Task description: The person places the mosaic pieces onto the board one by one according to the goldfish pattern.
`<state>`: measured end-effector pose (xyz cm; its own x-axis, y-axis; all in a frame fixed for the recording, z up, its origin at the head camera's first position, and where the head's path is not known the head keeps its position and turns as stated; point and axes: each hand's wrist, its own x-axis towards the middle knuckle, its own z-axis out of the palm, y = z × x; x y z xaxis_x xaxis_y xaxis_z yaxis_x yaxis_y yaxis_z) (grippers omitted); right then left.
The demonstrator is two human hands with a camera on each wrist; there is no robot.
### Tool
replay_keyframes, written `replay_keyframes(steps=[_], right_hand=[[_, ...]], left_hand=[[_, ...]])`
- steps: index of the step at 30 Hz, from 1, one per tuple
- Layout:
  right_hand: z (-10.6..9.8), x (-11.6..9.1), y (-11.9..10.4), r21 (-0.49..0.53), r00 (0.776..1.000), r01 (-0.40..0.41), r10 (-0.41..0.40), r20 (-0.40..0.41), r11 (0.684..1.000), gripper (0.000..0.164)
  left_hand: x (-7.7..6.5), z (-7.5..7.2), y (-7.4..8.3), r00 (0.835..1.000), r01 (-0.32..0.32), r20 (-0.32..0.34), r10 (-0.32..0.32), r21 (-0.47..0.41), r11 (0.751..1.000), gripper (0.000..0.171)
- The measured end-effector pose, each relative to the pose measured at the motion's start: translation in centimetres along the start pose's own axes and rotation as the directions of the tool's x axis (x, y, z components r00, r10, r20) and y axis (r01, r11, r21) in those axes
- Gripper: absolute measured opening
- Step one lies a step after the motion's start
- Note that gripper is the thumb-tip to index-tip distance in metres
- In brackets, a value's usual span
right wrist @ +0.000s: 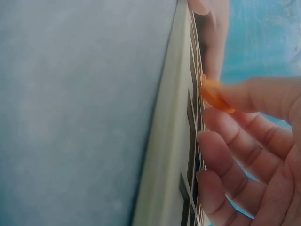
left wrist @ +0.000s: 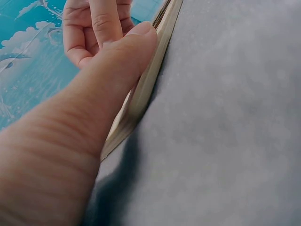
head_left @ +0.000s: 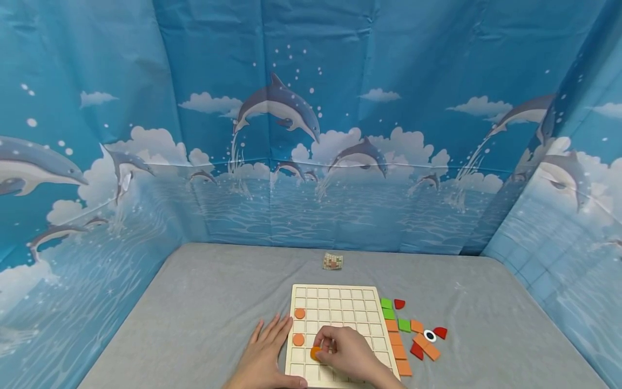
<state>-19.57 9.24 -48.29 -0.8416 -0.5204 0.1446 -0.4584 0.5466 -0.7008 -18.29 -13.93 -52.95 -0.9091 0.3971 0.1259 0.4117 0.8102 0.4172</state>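
Observation:
A pale wooden grid board [head_left: 335, 293] lies on the grey cloth. My left hand [head_left: 264, 354] rests at its left edge with fingers extended, and the thumb lies along the near edge; in the left wrist view that thumb [left wrist: 134, 40] is against the board's rim. Over the board's lower left cells, my right hand [head_left: 347, 351] pinches an orange disc [head_left: 315, 353] between thumb and finger. The right wrist view shows this disc [right wrist: 216, 96] tilted, close over the grid. Two other orange discs, an upper one [head_left: 299, 313] and a lower one [head_left: 298, 340], sit in the leftmost column.
Along the board's right side lie orange squares [head_left: 399, 352] and green squares [head_left: 404, 325]. Farther right are red quarter-round pieces [head_left: 440, 333] and a white ring-shaped piece with a dark centre [head_left: 430, 336]. A small patterned card [head_left: 332, 262] lies behind the board. Dolphin-print curtains [head_left: 311, 162] surround the table.

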Motion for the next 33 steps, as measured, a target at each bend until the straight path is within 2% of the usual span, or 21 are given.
replay_keyframes(steps=[33], right_hand=[[0.75, 0.73, -0.20, -0.066, 0.999, -0.049, 0.050, 0.017, 0.997, 0.003]], left_hand=[[0.00, 0.03, -0.06, 1.000, -0.016, -0.008, 0.016, 0.018, 1.000, 0.119]])
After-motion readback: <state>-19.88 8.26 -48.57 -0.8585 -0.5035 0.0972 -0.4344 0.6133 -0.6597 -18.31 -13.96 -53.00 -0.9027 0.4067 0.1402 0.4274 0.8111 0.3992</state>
